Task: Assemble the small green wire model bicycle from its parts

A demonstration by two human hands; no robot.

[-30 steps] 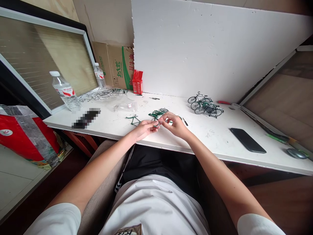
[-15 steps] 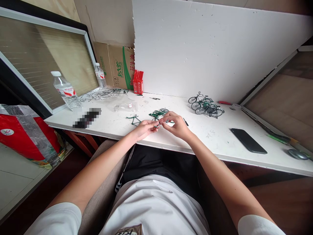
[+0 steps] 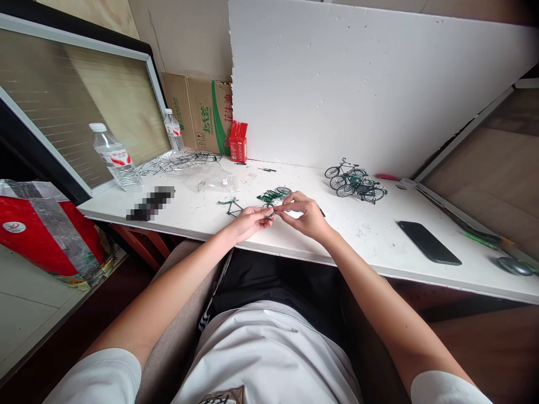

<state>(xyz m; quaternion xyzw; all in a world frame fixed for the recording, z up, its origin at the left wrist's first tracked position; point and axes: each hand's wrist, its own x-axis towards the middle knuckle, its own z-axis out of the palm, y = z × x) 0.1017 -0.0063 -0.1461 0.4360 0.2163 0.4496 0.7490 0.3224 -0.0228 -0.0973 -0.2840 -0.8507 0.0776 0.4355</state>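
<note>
Close to the desk's front edge, my left hand [image 3: 249,223] and my right hand [image 3: 306,215] meet at the fingertips. Between them is a small dark part [image 3: 273,212], pinched by both; it is too small to name. A green miniature bicycle frame [image 3: 232,206] lies just left of my left hand. Behind my fingers are several green model bicycle parts [image 3: 272,196] and a small spoked wheel [image 3: 283,191], partly covered by my right hand. Farther right stands a cluster of assembled miniature bicycles [image 3: 356,182].
A black phone [image 3: 429,242] lies on the white desk [image 3: 357,247] at right. Two water bottles [image 3: 115,157], a cardboard box [image 3: 206,118] and a red box [image 3: 238,143] stand at left and back. Thin dark parts [image 3: 181,161] and plastic bags [image 3: 214,180] lie before the cardboard.
My right hand's fingers have shifted slightly, closing a little nearer together over the small part. My left hand stays where it was.
</note>
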